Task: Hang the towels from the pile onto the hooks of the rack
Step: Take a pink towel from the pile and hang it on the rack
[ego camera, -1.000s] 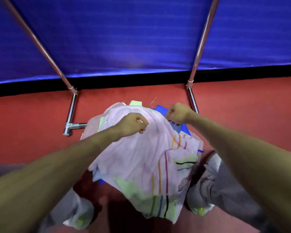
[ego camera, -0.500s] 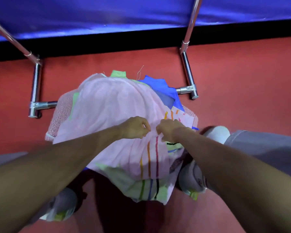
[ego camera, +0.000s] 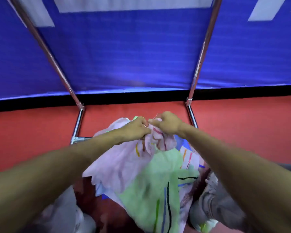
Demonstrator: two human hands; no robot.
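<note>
A pale pink towel with coloured stripes and a green end (ego camera: 128, 163) hangs bunched below my hands, over the pile of towels (ego camera: 190, 158). My left hand (ego camera: 136, 130) grips its top edge, fingers curled. Just to the right, my right hand (ego camera: 168, 123) pinches the same gathered edge. The two hands almost touch. Behind them rise the rack's chrome legs: the left leg (ego camera: 45, 47) and the right leg (ego camera: 202, 52). No hooks are in view.
The rack's foot bars (ego camera: 78, 125) lie on the red floor (ego camera: 242, 132). A blue banner wall (ego camera: 124, 56) stands behind the rack. My shoes (ego camera: 207, 216) and grey trouser legs flank the pile at the bottom.
Both hands have risen with the pink towel, which is now gathered and lifted off the pile, its green end hanging loose. The view has tilted up towards the rack legs.
</note>
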